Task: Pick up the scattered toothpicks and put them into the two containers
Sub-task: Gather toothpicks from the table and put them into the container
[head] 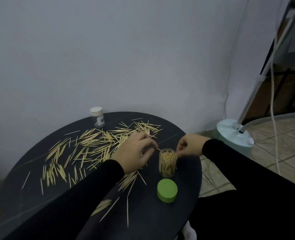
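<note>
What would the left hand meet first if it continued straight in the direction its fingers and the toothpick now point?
Probably the open clear container: the left hand pinches a toothpick whose tip is already near its rim. Depth is unclear, so it might pass just above the rim.

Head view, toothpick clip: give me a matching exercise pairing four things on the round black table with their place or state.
Things:
1. Green round lid
2. Clear open jar of toothpicks
3. White-capped clear jar
4. Scattered wooden toothpicks

Places or states:
A. At the table's far edge, closed
B. Between the left hand and right hand
C. Spread over the table's left and middle
D. Lying near the table's front, off its jar

Pairs: 1-D, 2-B, 3-A, 4-C
</note>
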{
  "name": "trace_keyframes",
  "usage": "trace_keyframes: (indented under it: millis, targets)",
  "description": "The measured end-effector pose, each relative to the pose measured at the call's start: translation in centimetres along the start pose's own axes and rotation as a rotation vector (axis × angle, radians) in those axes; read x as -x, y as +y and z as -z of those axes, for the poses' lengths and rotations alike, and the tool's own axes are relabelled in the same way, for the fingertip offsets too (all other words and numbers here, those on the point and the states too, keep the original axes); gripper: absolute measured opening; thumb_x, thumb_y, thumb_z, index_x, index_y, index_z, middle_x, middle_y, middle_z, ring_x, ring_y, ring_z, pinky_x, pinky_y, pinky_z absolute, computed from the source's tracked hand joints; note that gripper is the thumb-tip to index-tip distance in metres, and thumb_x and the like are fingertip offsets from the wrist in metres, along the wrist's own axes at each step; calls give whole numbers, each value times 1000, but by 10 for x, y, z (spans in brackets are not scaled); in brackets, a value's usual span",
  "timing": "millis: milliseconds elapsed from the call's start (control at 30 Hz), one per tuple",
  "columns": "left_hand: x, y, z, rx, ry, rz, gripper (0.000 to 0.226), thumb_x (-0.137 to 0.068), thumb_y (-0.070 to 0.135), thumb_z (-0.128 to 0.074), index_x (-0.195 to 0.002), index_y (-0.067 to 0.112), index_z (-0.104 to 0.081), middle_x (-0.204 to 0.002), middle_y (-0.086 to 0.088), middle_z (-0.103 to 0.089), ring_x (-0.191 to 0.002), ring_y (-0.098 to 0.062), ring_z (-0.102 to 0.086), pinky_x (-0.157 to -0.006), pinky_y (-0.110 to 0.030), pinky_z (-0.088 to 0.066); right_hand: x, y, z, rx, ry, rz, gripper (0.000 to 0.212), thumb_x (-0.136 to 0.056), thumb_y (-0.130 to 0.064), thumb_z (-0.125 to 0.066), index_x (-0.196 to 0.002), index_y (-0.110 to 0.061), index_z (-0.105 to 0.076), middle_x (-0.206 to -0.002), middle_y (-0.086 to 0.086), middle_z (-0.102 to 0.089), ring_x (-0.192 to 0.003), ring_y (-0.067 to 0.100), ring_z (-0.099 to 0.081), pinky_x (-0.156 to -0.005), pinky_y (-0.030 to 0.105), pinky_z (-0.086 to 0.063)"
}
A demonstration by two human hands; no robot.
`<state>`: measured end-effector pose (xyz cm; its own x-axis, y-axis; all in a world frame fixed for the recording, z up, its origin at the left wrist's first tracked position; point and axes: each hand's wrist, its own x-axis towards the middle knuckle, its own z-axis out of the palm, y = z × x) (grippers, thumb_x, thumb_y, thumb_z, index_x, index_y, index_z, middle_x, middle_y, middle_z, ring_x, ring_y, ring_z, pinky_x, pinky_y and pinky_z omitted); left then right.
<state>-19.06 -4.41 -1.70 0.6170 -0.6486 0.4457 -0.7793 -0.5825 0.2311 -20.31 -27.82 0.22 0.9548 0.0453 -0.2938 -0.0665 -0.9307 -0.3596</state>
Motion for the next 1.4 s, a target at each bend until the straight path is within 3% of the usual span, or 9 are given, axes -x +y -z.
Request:
trace_keyframes:
  millis: [133, 233, 400, 633, 733, 867, 1000, 1233, 1400]
  targets:
    - [15, -10, 11, 2, -393, 73, 17, -91, 38, -58, -107, 37, -62, -110, 16, -48, -107, -1, -37, -97, -26, -36, -5, -6, -3, 65, -71, -50, 19, -81, -37, -73, -76, -19, -68, -71, -8, -63, -70, 5, -56, -67, 23, -46]
    - [26, -13, 14, -39, -539, 54, 20, -90, 38, -60, -110, 37, -63, -115, 16, -48, -110, -1, -36, -99, -25, -34, -10, -13, -6, 109, -93, -36, 15, -84, -29, -71, -78, -16, -67, -69, -7, -59, -66, 5, -51, -63, 22, -43]
    - [34, -16, 10, -48, -504, 23, 15, -90, 38, -60, -103, 35, -65, -111, 15, -49, -108, 0, -39, -98, -25, -38, -18, -22, -10, 186, -44, 13, 16, -91, -18, -60, -102, -11, -69, -80, -6, -59, -78, 10, -53, -77, 24, -41]
    - [33, -27, 8, -137, -404, 69, 15, -93, 37, -55, -103, 30, -63, -115, 12, -49, -109, -4, -42, -93, -23, -41, -36, -33, -16, 295, 18, 142, 17, -93, -16, -57, -107, -23, -63, -114, -4, -59, -110, 16, -53, -104, 40, -39]
    - [28, -28, 17, -72, -440, 142, 14, -91, 37, -58, -104, 35, -61, -116, 13, -46, -106, -3, -44, -94, -25, -43, -43, -35, -18, 265, 38, 197, 6, -92, -26, -61, -97, -25, -63, -108, -5, -62, -104, 14, -56, -101, 37, -41]
    - [26, -23, 35, 63, -661, 204, 27, -86, 25, -67, -105, 42, -60, -119, 15, -40, -112, -5, -43, -101, -29, -40, -49, -35, -19, 185, 54, 213, 11, -87, -29, -68, -96, -24, -68, -101, -6, -65, -98, 10, -59, -88, 27, -45]
    - [39, -11, 39, 117, -757, 211, 33, -81, 16, -72, -98, 43, -64, -116, 18, -37, -113, -6, -42, -103, -34, -40, -52, -34, -19, 129, 57, 222, 9, -83, -28, -72, -90, -29, -66, -93, -9, -64, -92, 8, -60, -86, 28, -46]
    - [56, 1, 45, 177, -783, 196, 23, -78, 19, -75, -91, 38, -70, -107, 22, -39, -100, 1, -42, -95, -26, -38, -50, -36, -21, 139, 63, 194, 20, -85, -28, -70, -105, -32, -67, -91, -12, -65, -95, 9, -60, -97, 34, -44]
    - [62, 2, 38, 149, -768, 196, 17, -72, 24, -80, -84, 34, -73, -108, 19, -42, -102, -1, -43, -94, -27, -40, -50, -33, -22, 131, 75, 181, 9, -86, -28, -70, -92, -34, -67, -86, -17, -60, -96, 9, -57, -104, 44, -39]
